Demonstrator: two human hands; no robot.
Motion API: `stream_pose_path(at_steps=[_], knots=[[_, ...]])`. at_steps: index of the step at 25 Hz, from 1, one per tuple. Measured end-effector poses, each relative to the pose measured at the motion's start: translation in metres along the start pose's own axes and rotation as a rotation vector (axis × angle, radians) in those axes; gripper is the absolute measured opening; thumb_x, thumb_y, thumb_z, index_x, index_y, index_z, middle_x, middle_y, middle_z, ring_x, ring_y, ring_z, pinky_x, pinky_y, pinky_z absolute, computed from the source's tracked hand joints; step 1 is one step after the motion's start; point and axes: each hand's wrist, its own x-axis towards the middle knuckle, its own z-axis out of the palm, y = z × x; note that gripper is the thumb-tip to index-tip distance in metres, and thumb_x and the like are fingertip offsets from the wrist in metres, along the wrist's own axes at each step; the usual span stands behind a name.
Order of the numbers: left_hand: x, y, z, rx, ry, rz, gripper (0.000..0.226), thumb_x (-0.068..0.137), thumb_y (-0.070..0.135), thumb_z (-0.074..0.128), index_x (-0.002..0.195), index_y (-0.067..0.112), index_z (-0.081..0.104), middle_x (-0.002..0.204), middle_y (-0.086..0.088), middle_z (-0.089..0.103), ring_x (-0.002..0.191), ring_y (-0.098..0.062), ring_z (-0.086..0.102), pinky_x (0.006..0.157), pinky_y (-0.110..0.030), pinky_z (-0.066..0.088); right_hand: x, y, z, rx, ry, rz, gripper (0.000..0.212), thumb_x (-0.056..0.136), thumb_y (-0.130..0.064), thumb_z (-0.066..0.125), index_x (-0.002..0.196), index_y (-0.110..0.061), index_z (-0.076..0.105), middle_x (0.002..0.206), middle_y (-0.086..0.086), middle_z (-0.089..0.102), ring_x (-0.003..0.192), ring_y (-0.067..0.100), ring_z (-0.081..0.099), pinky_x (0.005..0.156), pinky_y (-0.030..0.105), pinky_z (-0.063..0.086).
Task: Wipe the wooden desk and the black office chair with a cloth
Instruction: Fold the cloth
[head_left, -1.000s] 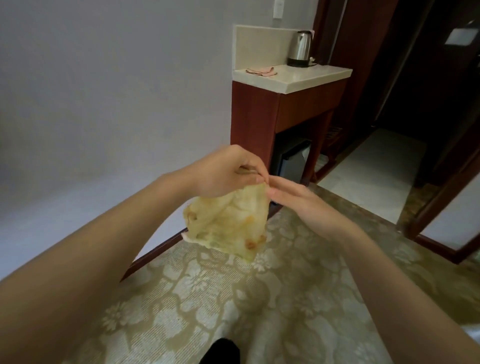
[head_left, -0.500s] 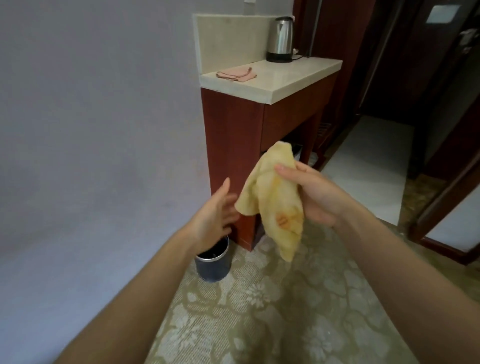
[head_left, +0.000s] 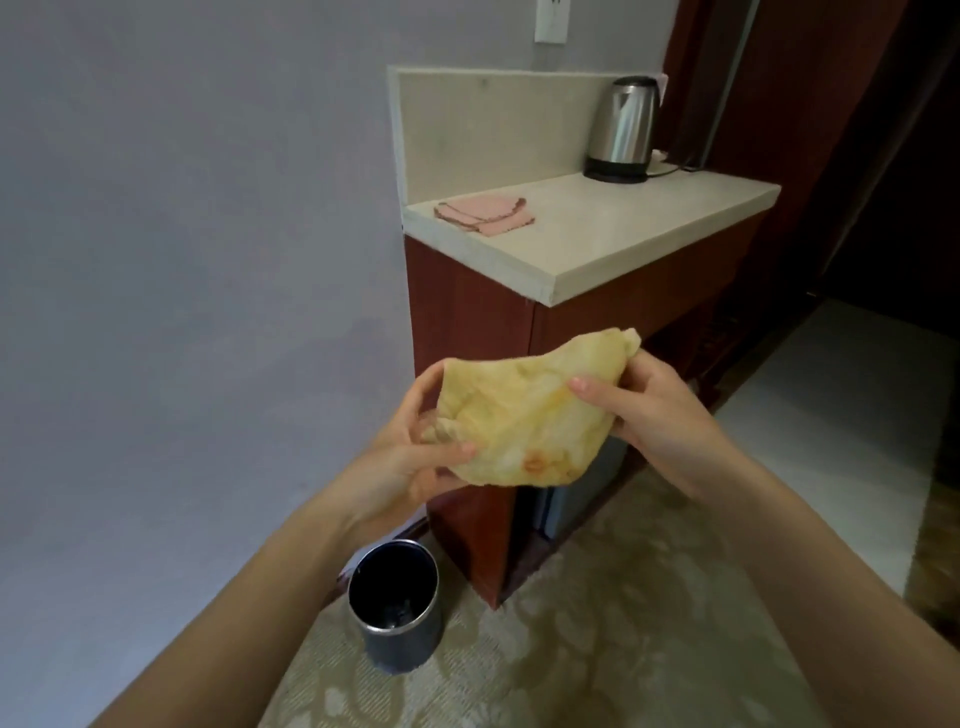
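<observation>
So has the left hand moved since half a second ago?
Yes: the left hand rose from just above the bin and now grips the yellow cloth.

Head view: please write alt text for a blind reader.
The left hand and right hand hold a yellow cloth before a wooden cabinet. A kettle and a pink cloth sit on its pale top; a bin stands on the carpet.

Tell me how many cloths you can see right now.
2. A yellow cloth held between the left hand and right hand, and a folded pink cloth on the counter, left of the kettle. The pink one may be a stack.
</observation>
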Motion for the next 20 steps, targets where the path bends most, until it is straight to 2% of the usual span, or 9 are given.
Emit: stream_pose_path(at_steps=[3, 7, 9, 11, 13, 15, 16, 19, 20], knots=[[0.04, 0.023, 0.022, 0.392, 0.265, -0.007, 0.122, 0.058, -0.011, 0.081, 0.145, 0.045, 0.017, 0.133, -0.005, 0.04, 0.109, -0.027, 0.06, 0.073, -0.037, 0.057, 0.042, -0.006, -0.03, -0.199, 0.046, -0.057, 0.026, 0.078, -0.019, 0.074, 0.101, -0.023, 0.064, 0.099, -0.002, 0.072, 0.089, 0.011, 0.069, 0.067, 0.026, 0.058], [0.081, 0.055, 0.03, 0.895, 0.571, 0.187, 0.097, 0.072, -0.005, 0.075, 0.144, 0.041, 0.028, 0.128, 0.007, 0.025, 0.118, -0.026, 0.045, 0.088, -0.032, 0.05, 0.083, -0.01, -0.064, -0.393, 0.259, -0.14, 0.028, 0.068, -0.034, 0.08, 0.088, -0.017, 0.07, 0.095, -0.001, 0.068, 0.092, 0.018, 0.065, 0.079, 0.045, 0.056], [0.103, 0.08, 0.03, 1.149, 0.507, 0.358, 0.07, 0.078, -0.006, 0.068, 0.131, 0.036, 0.05, 0.126, 0.005, 0.041, 0.116, -0.015, 0.046, 0.091, -0.023, 0.042, 0.102, -0.014, -0.082, -0.421, 0.272, -0.213, 0.037, 0.061, -0.049, 0.076, 0.085, -0.021, 0.07, 0.109, -0.01, 0.056, 0.107, 0.017, 0.054, 0.085, 0.039, 0.053], [0.124, 0.103, 0.035, 1.435, 0.378, 0.483, 0.045, 0.083, -0.006, 0.058, 0.112, 0.026, 0.068, 0.099, 0.011, 0.063, 0.092, -0.008, 0.052, 0.076, -0.018, 0.039, 0.119, -0.018, -0.095, -0.32, 0.173, -0.286, 0.041, 0.063, -0.052, 0.071, 0.088, -0.02, 0.071, 0.118, -0.018, 0.053, 0.112, 0.013, 0.053, 0.085, 0.031, 0.053], [0.158, 0.12, 0.04, 1.644, 0.307, 0.459, 0.024, 0.09, 0.01, 0.051, 0.093, 0.02, 0.072, 0.071, 0.017, 0.056, 0.076, -0.014, 0.046, 0.066, -0.028, 0.031, 0.145, -0.02, -0.112, -0.092, 0.064, -0.312, 0.036, 0.073, -0.045, 0.067, 0.1, -0.022, 0.068, 0.112, -0.013, 0.064, 0.105, 0.014, 0.062, 0.081, 0.028, 0.055], [0.187, 0.132, 0.042, 1.54, 0.31, 0.308, 0.031, 0.08, 0.033, 0.049, 0.082, 0.011, 0.071, 0.067, 0.001, 0.06, 0.077, -0.024, 0.049, 0.068, -0.032, 0.032, 0.174, -0.023, -0.125, -0.127, 0.099, -0.312, 0.031, 0.081, -0.038, 0.066, 0.108, -0.023, 0.062, 0.104, -0.01, 0.068, 0.099, 0.009, 0.065, 0.081, 0.029, 0.056], [0.203, 0.137, 0.045, 1.281, 0.306, 0.241, 0.033, 0.071, 0.036, 0.051, 0.077, 0.01, 0.072, 0.072, -0.002, 0.066, 0.079, -0.024, 0.055, 0.072, -0.031, 0.037, 0.195, -0.025, -0.131, -0.29, 0.187, -0.325, 0.03, 0.084, -0.036, 0.065, 0.111, -0.023, 0.059, 0.103, -0.011, 0.067, 0.098, 0.006, 0.063, 0.083, 0.029, 0.056], [0.255, 0.139, 0.057, 0.573, 0.257, 0.069, 0.018, 0.081, 0.026, 0.059, 0.087, 0.014, 0.07, 0.094, -0.001, 0.071, 0.099, -0.024, 0.063, 0.098, -0.038, 0.042, 0.261, -0.046, -0.141, -1.078, 0.428, -0.34, 0.041, 0.088, -0.043, 0.058, 0.119, -0.018, 0.049, 0.108, -0.003, 0.056, 0.097, 0.017, 0.055, 0.076, 0.035, 0.048], [0.273, 0.138, 0.058, 0.414, 0.232, 0.0, 0.017, 0.089, 0.022, 0.053, 0.095, 0.014, 0.067, 0.096, -0.003, 0.069, 0.098, -0.024, 0.064, 0.097, -0.04, 0.043, 0.281, -0.054, -0.139, -1.284, 0.49, -0.364, 0.04, 0.089, -0.045, 0.057, 0.117, -0.018, 0.047, 0.105, -0.001, 0.052, 0.089, 0.019, 0.053, 0.069, 0.034, 0.043]])
